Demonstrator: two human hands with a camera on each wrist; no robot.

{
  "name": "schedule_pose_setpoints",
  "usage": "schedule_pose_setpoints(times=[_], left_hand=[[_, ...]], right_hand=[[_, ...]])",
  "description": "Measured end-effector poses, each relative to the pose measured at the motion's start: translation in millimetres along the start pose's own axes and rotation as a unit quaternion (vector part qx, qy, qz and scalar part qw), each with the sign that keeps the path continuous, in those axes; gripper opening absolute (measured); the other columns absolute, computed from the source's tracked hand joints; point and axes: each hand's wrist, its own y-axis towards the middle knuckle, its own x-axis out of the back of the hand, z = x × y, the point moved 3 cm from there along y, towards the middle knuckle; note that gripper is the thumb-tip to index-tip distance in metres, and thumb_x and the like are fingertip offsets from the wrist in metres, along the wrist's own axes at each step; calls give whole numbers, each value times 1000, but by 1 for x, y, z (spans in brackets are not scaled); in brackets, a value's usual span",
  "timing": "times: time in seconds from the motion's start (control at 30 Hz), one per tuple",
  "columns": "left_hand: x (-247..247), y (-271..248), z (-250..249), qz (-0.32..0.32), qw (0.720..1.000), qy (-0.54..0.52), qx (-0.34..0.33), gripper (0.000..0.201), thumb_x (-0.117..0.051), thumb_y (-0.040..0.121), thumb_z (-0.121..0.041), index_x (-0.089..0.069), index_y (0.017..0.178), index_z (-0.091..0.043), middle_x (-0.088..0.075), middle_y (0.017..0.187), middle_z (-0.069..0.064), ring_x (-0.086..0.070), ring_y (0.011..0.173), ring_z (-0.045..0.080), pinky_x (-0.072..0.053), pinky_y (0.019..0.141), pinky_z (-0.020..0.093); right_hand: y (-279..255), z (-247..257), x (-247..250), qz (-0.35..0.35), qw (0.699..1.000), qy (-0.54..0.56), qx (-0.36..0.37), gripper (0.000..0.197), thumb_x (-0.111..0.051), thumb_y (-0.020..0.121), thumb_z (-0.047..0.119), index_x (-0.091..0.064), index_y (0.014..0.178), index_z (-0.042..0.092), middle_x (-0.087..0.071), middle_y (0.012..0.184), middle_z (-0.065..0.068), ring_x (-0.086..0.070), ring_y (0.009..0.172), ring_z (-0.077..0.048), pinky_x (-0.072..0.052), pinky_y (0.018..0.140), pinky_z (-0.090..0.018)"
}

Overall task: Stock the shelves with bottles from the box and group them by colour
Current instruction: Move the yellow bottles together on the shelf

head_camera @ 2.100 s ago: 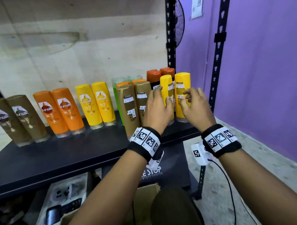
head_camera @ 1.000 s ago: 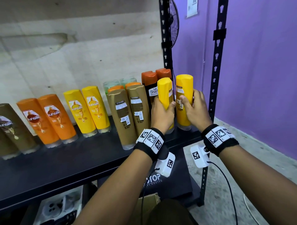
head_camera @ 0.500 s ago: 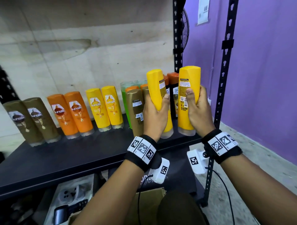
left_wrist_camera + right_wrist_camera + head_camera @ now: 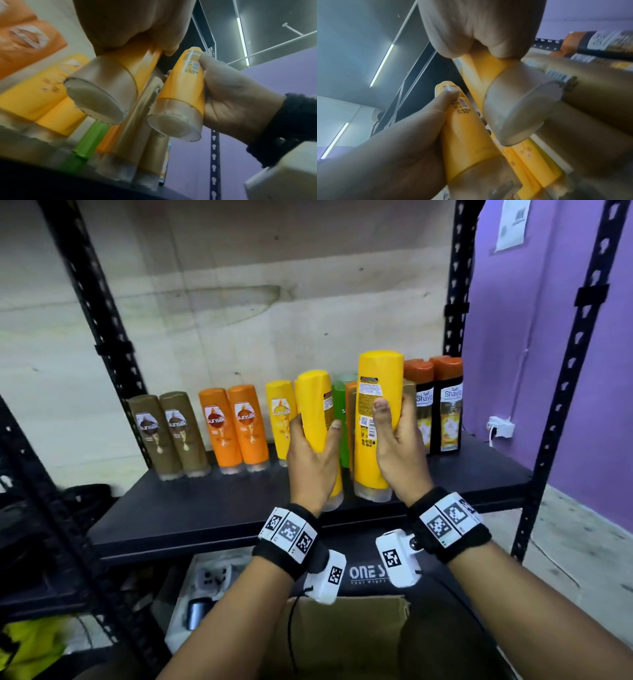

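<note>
Head: left hand (image 4: 310, 460) wraps one tall yellow plastic bottle (image 4: 313, 419), right hand (image 4: 399, 453) wraps second yellow bottle (image 4: 378, 392); both upright, cap-down, above black shelf (image 4: 205, 508). Shelved yellow pair (image 4: 279, 419) lies just left; left hand nearer.
Left wrist: caps (image 4: 96, 100) clear of shelf.
Right wrist: thumb (image 4: 448, 97) pressed on label.

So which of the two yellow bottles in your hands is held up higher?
The yellow bottle in the right hand: its top rises above every other bottle. The one in the left hand sits lower, level with the shelf's yellow bottles.
</note>
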Motion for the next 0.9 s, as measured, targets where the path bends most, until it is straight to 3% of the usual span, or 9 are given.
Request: schedule_pose_setpoints(times=[0.1, 0.23, 0.33, 0.43, 0.53, 0.63, 0.77, 0.83, 0.9], left_hand=[[23, 1, 20, -13, 1000, 9, 15, 43, -65, 97, -35, -50, 133, -16, -69, 107, -10, -67, 91, -3, -52, 76, 16], [43, 2, 42, -33, 999, 21, 25, 49, -66, 97, -35, -46, 137, -16, -65, 109, -20, -63, 94, -14, -46, 73, 3], [52, 3, 55, -43, 998, 26, 34, 50, -67, 97, -32, -43, 137, -13, -61, 106, -27, -60, 92, -20, -43, 71, 0], [55, 4, 65, -44, 998, 42, 34, 48, -68, 96, -33, -43, 134, -21, -60, 106, -28, -60, 90, -20, -42, 69, 0], [54, 10, 69, -42, 997, 56, 28, 47, -68, 95, -35, -40, 132, -28, -61, 107, -25, -59, 89, -20, -42, 69, 0], [50, 14, 78, -44, 996, 67, 41, 53, -69, 94, -38, -40, 137, -25, -64, 117, -8, -58, 93, -20, -42, 73, 0], [47, 15, 87, -42, 996, 61, 54, 58, -70, 92, -43, -40, 139, -25, -64, 126, -4, -60, 100, -10, -45, 77, 2], [46, 13, 92, -35, 995, 64, 69, 60, -70, 91, -47, -39, 139, -29, -61, 123, -8, -57, 98, -16, -43, 75, 0], [46, 9, 99, -21, 993, 74, 90, 61, -69, 90, -50, -38, 139, -30, -59, 118, -12, -54, 91, -23, -40, 71, -3]], right_hand=[[-11, -7, -28, 24, 1000, 13, -9, 38, -42, 93, 73, -47, 120, 48, -67, 112, 27, -65, 105, 5, -51, 88, -15], [-22, -24, -57, 55, 998, 22, -25, 37, -45, 100, 58, -44, 130, 38, -65, 118, 27, -62, 110, 7, -49, 91, -14], [-27, -37, -70, 60, 998, 13, -34, 35, -48, 100, 52, -42, 131, 36, -62, 117, 26, -59, 105, 17, -42, 82, 0], [-30, -51, -79, 51, 997, 4, -52, 44, -49, 96, 58, -40, 134, 37, -61, 118, 25, -59, 104, 15, -43, 81, -2], [-29, -60, -87, 33, 998, -18, -45, 57, -50, 93, 63, -37, 141, 34, -62, 128, 10, -62, 110, -1, -44, 83, -6], [-28, -67, -93, 20, 999, -24, -32, 59, -51, 93, 61, -35, 143, 33, -61, 132, 5, -61, 109, -4, -42, 80, 1], [-26, -78, -98, 27, 999, -30, -33, 64, -51, 94, 57, -31, 149, 30, -57, 138, 5, -58, 113, -4, -39, 83, 3], [-28, -85, -99, 45, 998, -16, -43, 63, -50, 96, 54, -27, 151, 32, -54, 143, 4, -57, 116, -1, -40, 88, 1], [-29, -90, -98, 52, 997, -8, -53, 62, -48, 97, 57, -26, 151, 36, -54, 142, 6, -55, 115, 11, -40, 88, 0]])
